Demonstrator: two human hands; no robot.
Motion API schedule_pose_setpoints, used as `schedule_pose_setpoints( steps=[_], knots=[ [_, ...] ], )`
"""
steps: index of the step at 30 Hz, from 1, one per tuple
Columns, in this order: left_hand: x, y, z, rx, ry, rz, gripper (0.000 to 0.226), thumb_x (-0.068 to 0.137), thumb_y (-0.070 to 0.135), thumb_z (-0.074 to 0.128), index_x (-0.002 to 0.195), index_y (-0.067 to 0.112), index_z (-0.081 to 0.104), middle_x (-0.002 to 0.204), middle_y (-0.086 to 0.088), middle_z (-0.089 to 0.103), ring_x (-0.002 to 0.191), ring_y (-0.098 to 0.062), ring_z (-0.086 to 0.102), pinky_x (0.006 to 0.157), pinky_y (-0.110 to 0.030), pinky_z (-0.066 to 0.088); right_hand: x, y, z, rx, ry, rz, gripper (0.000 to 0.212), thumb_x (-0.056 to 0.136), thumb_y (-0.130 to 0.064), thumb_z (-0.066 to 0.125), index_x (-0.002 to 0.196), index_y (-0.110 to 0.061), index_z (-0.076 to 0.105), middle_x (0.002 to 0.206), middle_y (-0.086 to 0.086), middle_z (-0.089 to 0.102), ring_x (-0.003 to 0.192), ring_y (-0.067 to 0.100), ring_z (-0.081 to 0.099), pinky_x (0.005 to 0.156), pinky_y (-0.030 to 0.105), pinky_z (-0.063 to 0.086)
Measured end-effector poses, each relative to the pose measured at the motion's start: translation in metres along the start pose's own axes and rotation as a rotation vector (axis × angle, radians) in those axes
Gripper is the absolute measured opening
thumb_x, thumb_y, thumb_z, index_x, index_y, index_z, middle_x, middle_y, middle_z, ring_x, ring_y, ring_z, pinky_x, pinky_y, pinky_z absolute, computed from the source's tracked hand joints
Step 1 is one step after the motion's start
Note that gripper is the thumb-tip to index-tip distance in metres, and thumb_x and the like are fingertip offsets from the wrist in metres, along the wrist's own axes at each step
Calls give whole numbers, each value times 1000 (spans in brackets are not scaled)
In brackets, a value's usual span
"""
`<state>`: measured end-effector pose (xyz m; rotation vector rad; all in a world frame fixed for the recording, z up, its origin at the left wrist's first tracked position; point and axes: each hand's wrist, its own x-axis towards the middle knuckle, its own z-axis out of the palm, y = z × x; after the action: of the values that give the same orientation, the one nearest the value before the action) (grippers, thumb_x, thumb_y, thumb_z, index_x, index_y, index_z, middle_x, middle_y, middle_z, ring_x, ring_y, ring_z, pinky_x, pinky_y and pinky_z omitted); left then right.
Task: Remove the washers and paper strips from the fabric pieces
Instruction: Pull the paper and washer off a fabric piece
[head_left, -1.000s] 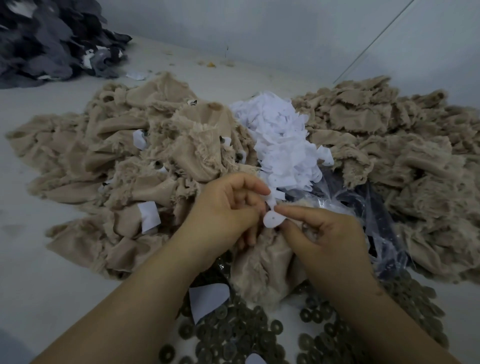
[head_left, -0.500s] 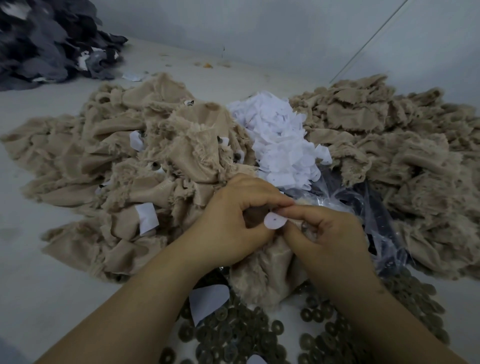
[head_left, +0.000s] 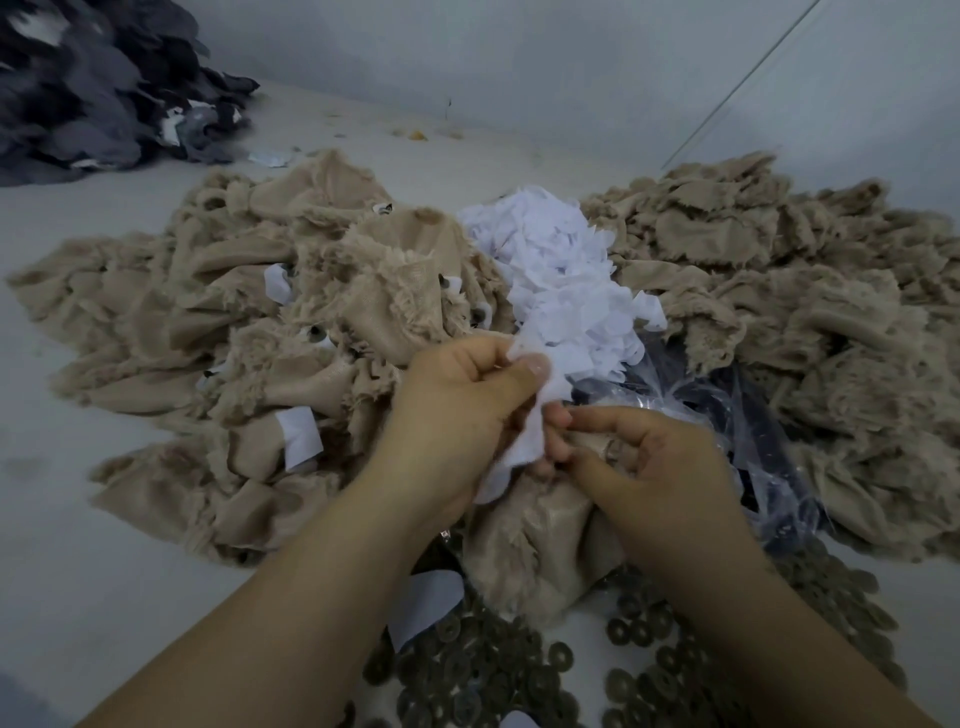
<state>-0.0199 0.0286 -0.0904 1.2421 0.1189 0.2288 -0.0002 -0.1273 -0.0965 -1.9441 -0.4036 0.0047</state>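
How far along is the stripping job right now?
Done: white paper heap, loose washers and stripped beige pile. In hand: left hand pulls a paper strip; right hand holds a fabric piece. Left: the other beige pile, paper still showing.

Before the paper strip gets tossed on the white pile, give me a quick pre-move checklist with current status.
1. Left hand pinches the paper strip: ok.
2. Strip free of the fabric piece: cannot tell, its lower end is hidden between the hands.
3. Right hand holds the fabric piece steady: ok.
4. Washer out of the fabric: not ok, it sits at the right fingertips on the cloth.
5. Paper pile reachable just beyond the hands: ok.
6. Washer heap near for the drop: ok.
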Motion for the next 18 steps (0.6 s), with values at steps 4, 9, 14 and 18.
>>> schedule_pose_setpoints(
  steps=[4, 9, 14, 18],
  knots=[
    [-3, -16, 15, 141, 55, -6, 24, 89, 13, 70, 66, 4, 72, 64, -17, 66, 57, -20, 58, 57, -28, 50, -3, 1, 3, 30, -79, 22, 26, 87, -4, 72, 78, -28, 78, 71, -5, 76, 67, 10, 72, 63, 26, 58],
    [-4, -16, 17, 248, 21, 60, 26, 91, 13, 67, 67, 17, 75, 67, -1, 72, 65, -13, 69, 68, -27, 58, -3, 4, 4, 87, -75, 63, 15, 90, -14, 71, 77, -9, 77, 64, 15, 70, 56, 20, 61, 52, 39, 50],
    [-8, -6, 6, 201, -80, -10, 17, 91, 2, 62, 98, 11, 75, 86, -8, 76, 87, -23, 73, 83, -34, 59, 0, 8, 2, 279, -36, 194, 11, 88, -12, 74, 84, -20, 80, 78, 13, 77, 82, 38, 72, 70, 52, 60],
    [-7, -2, -9, 204, -81, -52, 23, 87, -12, 61, 102, 3, 70, 81, -10, 73, 75, -29, 61, 73, -34, 51, 5, 13, 1, 412, -34, 316, 11, 88, -8, 72, 91, -15, 79, 88, 8, 79, 89, 27, 76, 81, 44, 61]
  ],
)
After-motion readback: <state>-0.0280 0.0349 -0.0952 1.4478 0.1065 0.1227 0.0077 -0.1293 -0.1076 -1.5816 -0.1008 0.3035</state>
